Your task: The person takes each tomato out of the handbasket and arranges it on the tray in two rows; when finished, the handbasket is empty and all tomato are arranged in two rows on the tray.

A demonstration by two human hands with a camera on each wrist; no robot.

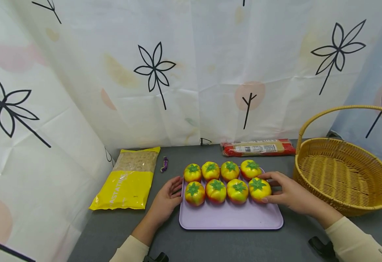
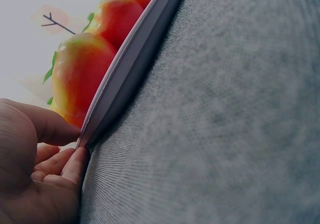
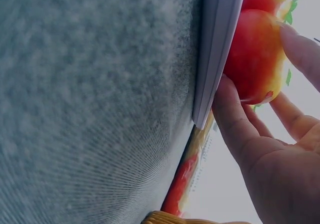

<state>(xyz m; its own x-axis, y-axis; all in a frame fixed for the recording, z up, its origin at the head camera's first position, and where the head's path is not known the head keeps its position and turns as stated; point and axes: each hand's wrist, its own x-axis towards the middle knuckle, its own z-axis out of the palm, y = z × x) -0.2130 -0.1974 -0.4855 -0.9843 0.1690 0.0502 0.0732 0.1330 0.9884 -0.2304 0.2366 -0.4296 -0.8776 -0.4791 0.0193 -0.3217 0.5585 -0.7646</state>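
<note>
A light purple tray point(image 1: 230, 220) lies on the grey table, bearing two rows of yellow-red artificial tomatoes with green star-shaped tops. My left hand point(image 1: 167, 200) is at the tray's left side; the left wrist view shows its thumb and fingers pinching the tray's rim point(image 2: 107, 102). With the thumb in front and fingers behind, my right hand point(image 1: 287, 193) grips the rightmost tomato point(image 1: 259, 188) of the front row. The right wrist view shows that tomato point(image 3: 255, 59) still low at the tray's edge, one finger reaching down beside the rim.
A wicker basket point(image 1: 341, 203) with a tall handle stands at the right. Behind the tray lies a red-and-clear packet of noodles point(image 1: 259, 148). To the left are a yellow bag point(image 1: 125, 182) and a small purple wrapped candy point(image 1: 165, 164). Printed curtains hang behind the table.
</note>
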